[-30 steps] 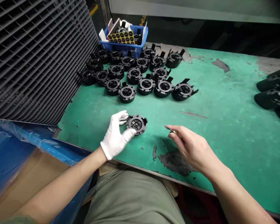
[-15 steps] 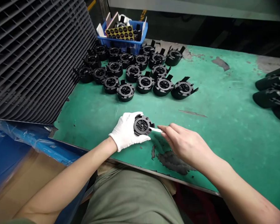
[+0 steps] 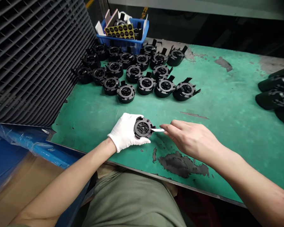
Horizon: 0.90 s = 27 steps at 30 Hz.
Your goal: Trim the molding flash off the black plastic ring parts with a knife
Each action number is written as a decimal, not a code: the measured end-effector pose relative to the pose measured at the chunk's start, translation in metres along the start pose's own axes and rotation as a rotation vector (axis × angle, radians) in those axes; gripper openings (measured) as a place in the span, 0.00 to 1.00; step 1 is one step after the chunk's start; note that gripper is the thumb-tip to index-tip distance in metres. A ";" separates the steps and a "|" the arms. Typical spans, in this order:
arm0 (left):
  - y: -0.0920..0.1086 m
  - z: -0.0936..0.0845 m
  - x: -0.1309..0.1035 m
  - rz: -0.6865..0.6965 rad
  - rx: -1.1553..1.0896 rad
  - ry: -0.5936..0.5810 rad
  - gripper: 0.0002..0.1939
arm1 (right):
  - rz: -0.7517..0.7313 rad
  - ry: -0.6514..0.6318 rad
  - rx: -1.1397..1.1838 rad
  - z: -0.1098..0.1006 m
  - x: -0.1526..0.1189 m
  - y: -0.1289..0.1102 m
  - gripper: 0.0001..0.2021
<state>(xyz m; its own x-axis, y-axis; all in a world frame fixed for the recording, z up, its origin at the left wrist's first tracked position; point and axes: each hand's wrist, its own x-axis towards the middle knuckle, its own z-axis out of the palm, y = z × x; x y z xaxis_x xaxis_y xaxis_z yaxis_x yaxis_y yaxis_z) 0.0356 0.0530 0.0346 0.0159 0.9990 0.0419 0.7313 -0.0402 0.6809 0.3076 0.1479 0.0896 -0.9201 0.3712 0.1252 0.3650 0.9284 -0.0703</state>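
My left hand (image 3: 126, 132), in a white glove, grips a round black plastic part (image 3: 143, 128) from its left side, with the ringed face turned up. In my bare right hand (image 3: 189, 137) is a slim white blade (image 3: 158, 130), pinched between thumb and fingers. Its pointed tip meets the right edge of the black part; whether it presses in cannot be made out. The handle, if there is one, is hidden inside my right hand. Several similar black parts (image 3: 133, 73) stand in loose rows on the green tabletop beyond my hands.
At the back, a blue bin (image 3: 130, 44) holds a yellow sheet of round black stickers (image 3: 120, 31) and other pieces. Black slatted grids (image 3: 38, 63) rise at the left. Black cylinders (image 3: 272, 99) lie at the right edge. The green table (image 3: 222, 126) has worn patches.
The blade has turned flatter, and my right hand has shifted slightly with it. My left hand and the black part sit slightly further left in view, as does the background.
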 end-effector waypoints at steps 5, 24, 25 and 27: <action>0.000 -0.001 0.001 0.015 -0.015 0.013 0.45 | 0.142 -0.018 -0.094 0.009 -0.004 -0.001 0.20; 0.025 0.037 -0.016 -0.065 -0.224 0.184 0.69 | 0.370 0.077 0.190 0.014 -0.024 0.005 0.21; 0.030 0.042 -0.013 -0.090 -0.173 0.192 0.69 | 0.364 0.060 0.192 0.014 -0.022 0.004 0.21; 0.033 0.040 -0.002 -0.106 -0.116 0.166 0.64 | 0.344 0.028 0.191 0.011 -0.020 0.003 0.22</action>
<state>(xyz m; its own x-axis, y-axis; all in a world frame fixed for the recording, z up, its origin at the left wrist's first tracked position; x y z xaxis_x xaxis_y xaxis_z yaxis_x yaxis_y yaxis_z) 0.0873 0.0504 0.0278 -0.1760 0.9812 0.0787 0.6396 0.0532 0.7669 0.3257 0.1429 0.0759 -0.7434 0.6629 0.0887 0.6159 0.7303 -0.2956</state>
